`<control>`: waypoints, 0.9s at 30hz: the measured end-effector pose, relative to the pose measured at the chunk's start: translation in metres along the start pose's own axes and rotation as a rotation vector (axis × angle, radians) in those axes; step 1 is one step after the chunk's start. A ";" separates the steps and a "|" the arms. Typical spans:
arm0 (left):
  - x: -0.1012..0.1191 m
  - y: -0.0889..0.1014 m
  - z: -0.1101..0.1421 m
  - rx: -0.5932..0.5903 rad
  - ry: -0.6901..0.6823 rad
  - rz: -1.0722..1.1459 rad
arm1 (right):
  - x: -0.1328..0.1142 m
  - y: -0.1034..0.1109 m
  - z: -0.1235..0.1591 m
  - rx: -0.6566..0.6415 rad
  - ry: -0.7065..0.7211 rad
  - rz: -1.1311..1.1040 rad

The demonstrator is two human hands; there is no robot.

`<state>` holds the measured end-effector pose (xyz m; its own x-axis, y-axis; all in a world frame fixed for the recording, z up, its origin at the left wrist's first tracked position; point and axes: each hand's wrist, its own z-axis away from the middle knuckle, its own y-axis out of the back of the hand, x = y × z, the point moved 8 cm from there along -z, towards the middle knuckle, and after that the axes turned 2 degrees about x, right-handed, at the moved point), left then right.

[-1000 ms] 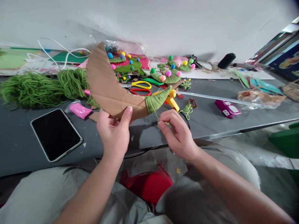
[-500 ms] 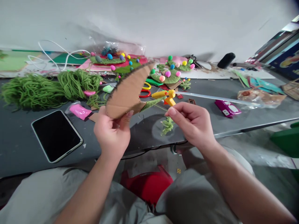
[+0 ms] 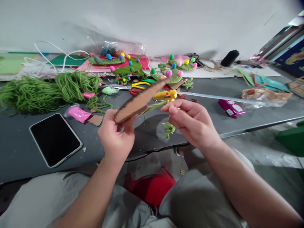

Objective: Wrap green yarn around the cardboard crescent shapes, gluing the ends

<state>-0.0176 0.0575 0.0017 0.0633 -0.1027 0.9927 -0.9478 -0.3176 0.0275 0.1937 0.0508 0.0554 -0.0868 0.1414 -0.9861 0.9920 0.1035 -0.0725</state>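
Note:
My left hand (image 3: pixel 118 134) is closed round the lower end of a curved brown cardboard piece (image 3: pixel 140 102) with a dark upper edge. From the piece's right side sticks out a narrow stem wrapped in green yarn (image 3: pixel 155 106). Fingers pinched, my right hand (image 3: pixel 190 122) is at the stem's tip; in it is a strand of green yarn, mostly hidden by the fingers. Below the fingertips a small tangle of green yarn (image 3: pixel 169 130) shows. Behind the stem lies a yellow glue gun (image 3: pixel 165 94) with a long clear glue stick (image 3: pixel 213 97).
Large green yarn skeins (image 3: pixel 30 95) lie at the left, with a black-screened tablet (image 3: pixel 55 139) before them. Pompom-covered green pieces (image 3: pixel 166 76), scissors (image 3: pixel 140 85) and a pink packet (image 3: pixel 79 114) lie farther back. A purple pack (image 3: pixel 231 108) is at the right.
The cardboard piece has tilted, so its face now appears narrower and lower. My right hand has shifted slightly left, closer to the stem, and the visible yarn length has shortened.

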 end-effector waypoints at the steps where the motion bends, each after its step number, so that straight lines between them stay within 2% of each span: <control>1: 0.008 0.006 -0.001 0.077 -0.084 -0.022 | 0.002 -0.002 0.002 -0.022 -0.014 0.045; 3: 0.016 0.009 -0.001 0.126 -0.168 0.010 | 0.008 -0.008 0.007 -0.077 -0.047 0.150; 4: 0.017 0.008 -0.002 0.121 -0.168 0.043 | 0.012 -0.010 0.010 -0.102 -0.062 0.197; 9: 0.004 0.002 -0.003 0.178 -0.065 0.276 | 0.032 -0.021 0.014 -0.141 -0.065 0.296; 14: -0.003 -0.018 -0.001 0.070 0.099 0.544 | 0.046 -0.022 0.010 -0.075 -0.058 0.352; 18: -0.008 -0.021 0.000 0.045 0.241 0.630 | 0.046 -0.016 0.007 -0.003 -0.036 0.392; 21: -0.011 -0.023 0.000 0.013 0.288 0.671 | 0.043 -0.012 0.006 0.020 -0.003 0.404; 24: -0.016 -0.024 -0.001 -0.015 0.340 0.694 | 0.041 -0.012 0.004 -0.018 0.018 0.413; 27: -0.018 -0.023 -0.003 -0.048 0.389 0.701 | 0.037 -0.013 0.000 -0.134 0.104 0.443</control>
<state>0.0025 0.0697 -0.0160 -0.6566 0.0756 0.7504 -0.7397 -0.2591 -0.6211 0.1777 0.0543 0.0203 0.3264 0.2977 -0.8971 0.9156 0.1363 0.3784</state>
